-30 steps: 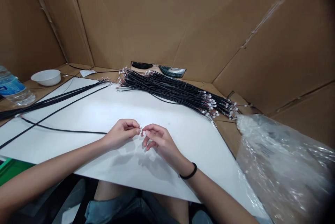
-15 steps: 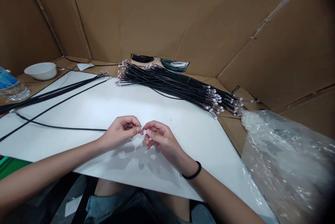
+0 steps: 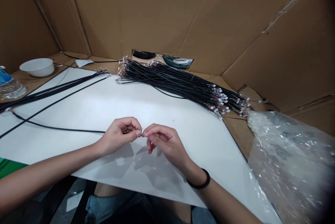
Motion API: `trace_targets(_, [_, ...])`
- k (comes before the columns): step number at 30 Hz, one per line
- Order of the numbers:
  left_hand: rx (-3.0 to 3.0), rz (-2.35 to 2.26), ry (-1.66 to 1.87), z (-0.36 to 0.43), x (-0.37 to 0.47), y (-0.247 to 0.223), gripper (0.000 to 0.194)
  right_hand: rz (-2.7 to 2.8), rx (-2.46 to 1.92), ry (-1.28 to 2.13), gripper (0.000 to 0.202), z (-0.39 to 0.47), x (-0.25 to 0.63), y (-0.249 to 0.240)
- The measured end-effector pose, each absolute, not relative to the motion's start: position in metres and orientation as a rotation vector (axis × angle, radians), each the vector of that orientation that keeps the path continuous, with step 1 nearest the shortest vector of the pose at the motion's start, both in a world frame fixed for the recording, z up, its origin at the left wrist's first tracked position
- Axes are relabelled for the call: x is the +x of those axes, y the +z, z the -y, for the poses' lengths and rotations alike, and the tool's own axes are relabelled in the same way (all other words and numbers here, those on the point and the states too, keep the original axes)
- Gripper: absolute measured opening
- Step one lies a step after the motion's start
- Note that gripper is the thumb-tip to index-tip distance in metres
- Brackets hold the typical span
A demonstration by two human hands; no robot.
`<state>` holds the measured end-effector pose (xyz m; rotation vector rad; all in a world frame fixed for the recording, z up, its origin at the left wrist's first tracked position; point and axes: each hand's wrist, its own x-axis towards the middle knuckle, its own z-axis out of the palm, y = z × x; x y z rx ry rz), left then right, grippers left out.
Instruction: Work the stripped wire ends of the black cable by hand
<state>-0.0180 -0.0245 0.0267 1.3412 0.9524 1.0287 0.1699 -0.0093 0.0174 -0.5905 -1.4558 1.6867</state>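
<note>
Over the middle of the white board [image 3: 86, 108], my left hand [image 3: 121, 133] is closed in a pinch on the end of a black cable [image 3: 65, 129]. That cable runs off to the left across the board. Close against it, my right hand [image 3: 164, 142] pinches the thin wires [image 3: 142, 134] at the cable's tip between thumb and forefinger. Its other fingers are curled below. The white connector on these wires is mostly hidden by the fingertips.
A large bundle of black cables [image 3: 167, 80] with white connectors lies at the back. More black cables [image 3: 65, 86] lie at left, near a white bowl [image 3: 39, 69] and a water bottle [image 3: 10, 86]. A clear plastic bag [image 3: 290, 157] sits at right. Cardboard walls [image 3: 162, 11] stand behind.
My right hand has turned slightly, and the white connector seen between the hands before is now mostly covered by fingers. The view has shifted a little.
</note>
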Motion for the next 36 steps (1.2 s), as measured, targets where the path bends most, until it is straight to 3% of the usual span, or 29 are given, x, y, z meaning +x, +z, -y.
trace_targets(10, [1.318,-0.98,1.03,0.028,-0.019,0.032,0.02,1.866,-0.514,1.094,0.025,0.015,0.173,0.024])
trace_targets(25, [1.451,-0.954,1.087,0.027,-0.018,0.029,0.012,1.453,-0.72,1.676,0.012,0.013,0.167,0.023])
trace_targets(36, [1.402,-1.021,1.125,0.019,-0.014,0.035,0.021,1.566,-0.702,1.465,0.014,0.005,0.164,0.02])
